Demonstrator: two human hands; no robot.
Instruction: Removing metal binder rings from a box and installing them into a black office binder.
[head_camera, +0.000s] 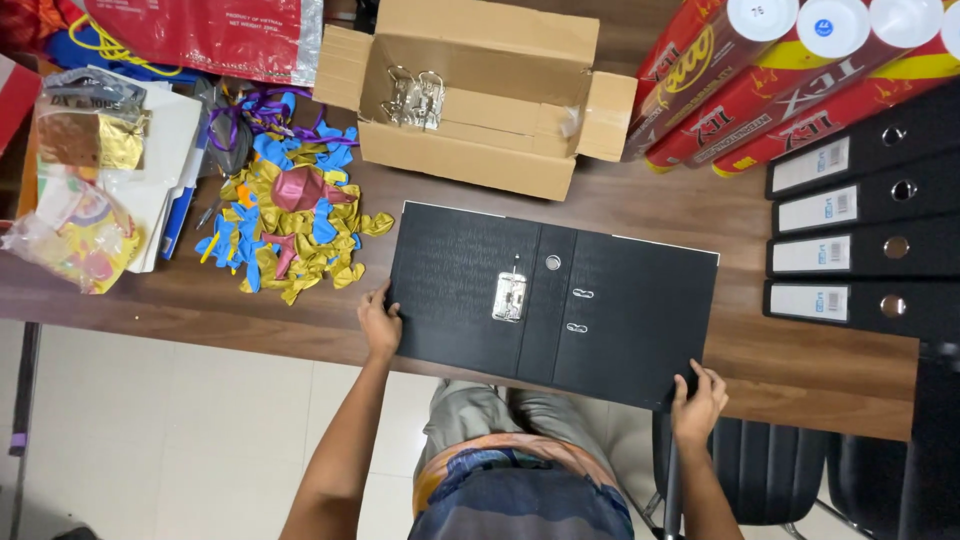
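dark brown wooden tabletop (640, 205), seen from above, with pale tiled floor (150, 430) near. open black lever-arch binder (550, 300) lying flat at centre, metal clip mechanism (509, 297) on its inside. left hand (380, 322) gripping the binder's left edge, fingers curled over it; right hand (697, 400) pinching the near right corner. heap of blue and gold uninflated balloons (290, 225) just left. open brown cardboard box (470, 90) far, holding loose metal clips (415, 98). stack of closed black binders (865, 225) at right, red rolled tubes (780, 75) beyond.
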